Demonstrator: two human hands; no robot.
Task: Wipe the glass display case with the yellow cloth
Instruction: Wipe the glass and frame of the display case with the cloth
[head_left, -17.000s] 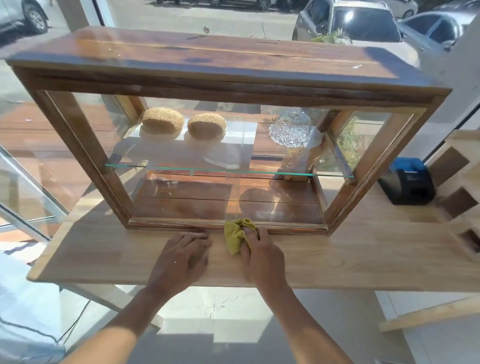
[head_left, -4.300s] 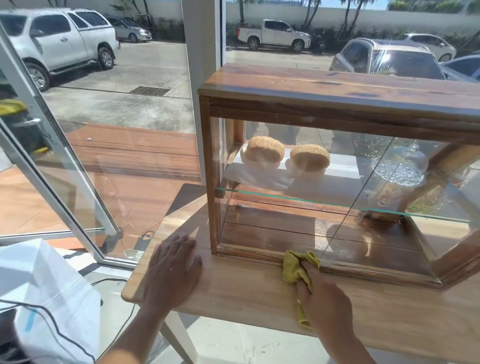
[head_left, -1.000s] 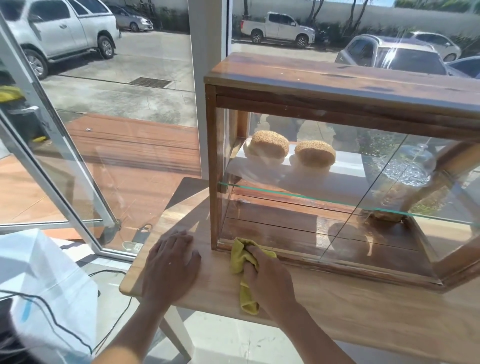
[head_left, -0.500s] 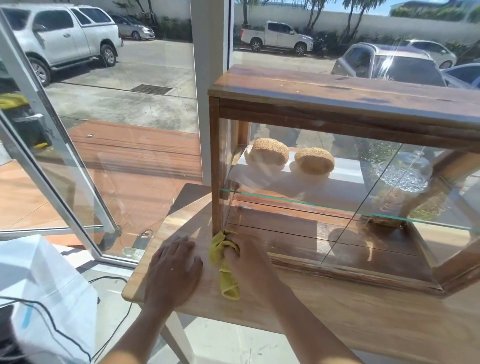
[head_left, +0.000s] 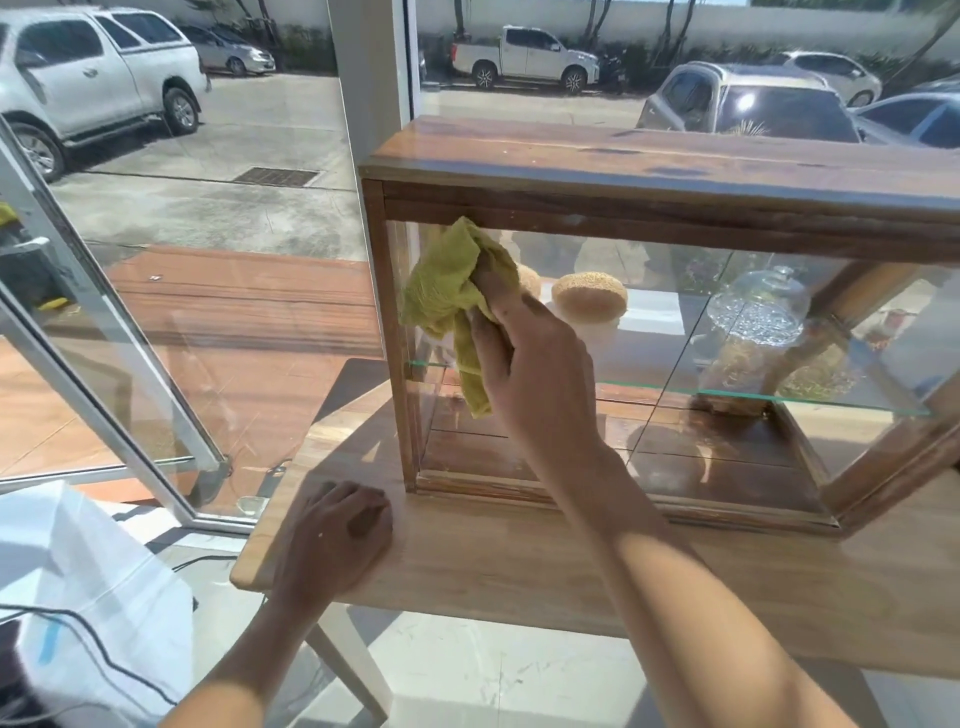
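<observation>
The glass display case (head_left: 649, 208) has a dark wooden frame and stands on a light wooden table (head_left: 519, 566). My right hand (head_left: 530, 358) grips the yellow cloth (head_left: 441, 291) and presses it against the front glass at the upper left corner, just under the top rail. A tail of the cloth hangs down past the glass shelf. My left hand (head_left: 337, 535) lies flat on the table, left of the case's lower corner, holding nothing.
Inside the case a round bun (head_left: 589, 299) and a cut-glass dome (head_left: 758, 312) sit on the shelf; a second bun is mostly hidden behind my hand. A slanted window frame (head_left: 104, 358) stands left, with a white bag (head_left: 93, 587) and cable below.
My right hand has lifted the cloth from the case's bottom left corner up the front glass to the top left corner. The left hand has stayed on the table.
</observation>
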